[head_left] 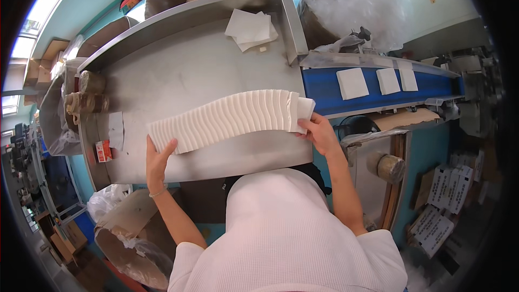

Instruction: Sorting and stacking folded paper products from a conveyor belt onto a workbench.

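Note:
A long, slightly curved row of white folded paper napkins (pixel 227 116) lies across the steel table, packed side by side. At its left end my left hand (pixel 158 163) grips the corner, the thumb on the near side and the fingers along the end. My right hand (pixel 321 134) pinches the white folded napkins (pixel 305 109) at the right end, between thumb and fingers. These stand slightly apart from the ribbed row, next to the table's right edge. The undersides of the fingers are partly hidden on both hands.
A steel table (pixel 135 84) with raised walls holds loose white sheets (pixel 251 28) at the back. To the right, a blue conveyor belt (pixel 321 85) carries three white napkin stacks (pixel 352 83). Tape rolls (pixel 91 103) and a small red-and-white box (pixel 103 151) sit at the left wall.

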A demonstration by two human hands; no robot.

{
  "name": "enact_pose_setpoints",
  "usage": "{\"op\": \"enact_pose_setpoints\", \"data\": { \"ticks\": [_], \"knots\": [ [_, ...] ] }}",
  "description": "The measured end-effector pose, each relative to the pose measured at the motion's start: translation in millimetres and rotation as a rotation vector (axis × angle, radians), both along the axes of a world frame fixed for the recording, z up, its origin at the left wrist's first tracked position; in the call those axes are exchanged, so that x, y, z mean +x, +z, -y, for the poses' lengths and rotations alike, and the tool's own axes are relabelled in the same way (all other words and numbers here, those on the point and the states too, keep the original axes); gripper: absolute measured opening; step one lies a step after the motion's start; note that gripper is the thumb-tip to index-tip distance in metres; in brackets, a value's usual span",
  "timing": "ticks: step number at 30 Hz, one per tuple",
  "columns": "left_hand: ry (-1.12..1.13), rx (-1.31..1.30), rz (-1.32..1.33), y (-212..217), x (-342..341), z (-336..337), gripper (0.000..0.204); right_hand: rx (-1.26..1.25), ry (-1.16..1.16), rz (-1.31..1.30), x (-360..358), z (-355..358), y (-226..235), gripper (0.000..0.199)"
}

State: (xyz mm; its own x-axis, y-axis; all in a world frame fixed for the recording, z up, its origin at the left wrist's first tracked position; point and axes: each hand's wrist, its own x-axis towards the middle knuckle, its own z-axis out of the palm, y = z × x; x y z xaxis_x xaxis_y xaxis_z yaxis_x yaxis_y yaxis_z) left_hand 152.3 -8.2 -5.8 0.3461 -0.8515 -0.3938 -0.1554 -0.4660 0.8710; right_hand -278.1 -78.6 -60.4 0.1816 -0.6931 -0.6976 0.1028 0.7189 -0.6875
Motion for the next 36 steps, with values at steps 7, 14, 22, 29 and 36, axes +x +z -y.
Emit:
{"op": "enact_pose_setpoints", "data": {
  "ticks": [7, 14, 22, 29, 36],
  "knots": [
    [0.008, 0.008, -0.012, 1.6, -7.7, 2.2, 0.059, -0.328, -0.016, -0.117, 22.4, 10.6, 9.8, 0.049],
    [-0.015, 0.004, -0.023, -0.3, -4.0, 2.3, 0.061, -0.005, -0.196, 0.26, 11.3, 16.9, -3.6, 0.048],
    [-0.024, -0.005, 0.009, 1.2, -6.1, 4.0, 0.063, -0.033, -0.213, -0.118, 26.8, 32.6, -6.6, 0.047],
    [-0.002, -0.005, 1.056, -8.9, -20.8, 7.3, 0.092, -0.299, -0.066, -0.184, 23.8, 26.2, -19.9, 0.037],
    [-0.631, -0.671, 0.764, -5.0, -242.4, 124.6, 0.05, -0.424, 0.007, -0.286, 17.5, 23.8, -27.3, 0.027]
  ]
}}
